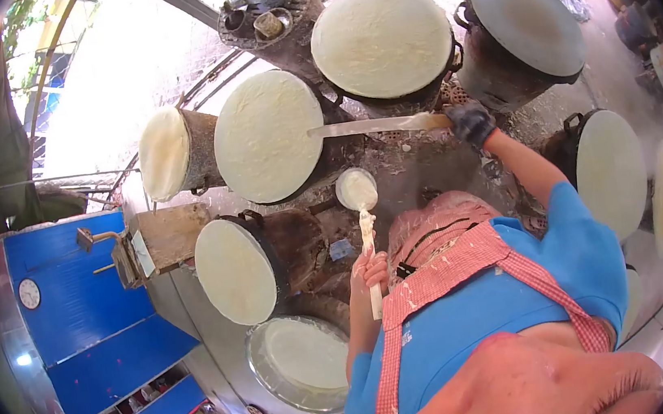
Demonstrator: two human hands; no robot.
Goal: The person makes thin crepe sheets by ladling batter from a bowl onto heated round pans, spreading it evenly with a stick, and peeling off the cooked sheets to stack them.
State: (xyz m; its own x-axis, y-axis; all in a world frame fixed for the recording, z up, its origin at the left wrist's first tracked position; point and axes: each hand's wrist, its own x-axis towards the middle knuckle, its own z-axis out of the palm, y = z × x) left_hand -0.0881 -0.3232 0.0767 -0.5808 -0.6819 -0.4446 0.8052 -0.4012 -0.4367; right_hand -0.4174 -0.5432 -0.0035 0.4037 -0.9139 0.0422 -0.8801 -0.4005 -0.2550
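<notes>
A dark glove covers my right hand (pixel 471 124), which is closed on the handle end of a long flat spatula (pixel 375 126). The spatula's far tip rests at the right edge of a round griddle (pixel 268 136) coated with pale batter. Bare and closed, my left hand (pixel 370 269) grips the batter-smeared handle of a ladle (pixel 357 190). Pale batter shows in the ladle's bowl, which is below and to the right of that griddle. Above the spatula is another batter-covered griddle (pixel 380 41).
A bare grey griddle (pixel 527 23) stands at upper right. More coated griddles are at left (pixel 164 154), lower left (pixel 235 272) and right (pixel 611 175). A basin (pixel 262 370) of pale liquid sits below. Cups stand on a drum (pixel 268 24) at the top. A wooden box (pixel 171 237) is at left.
</notes>
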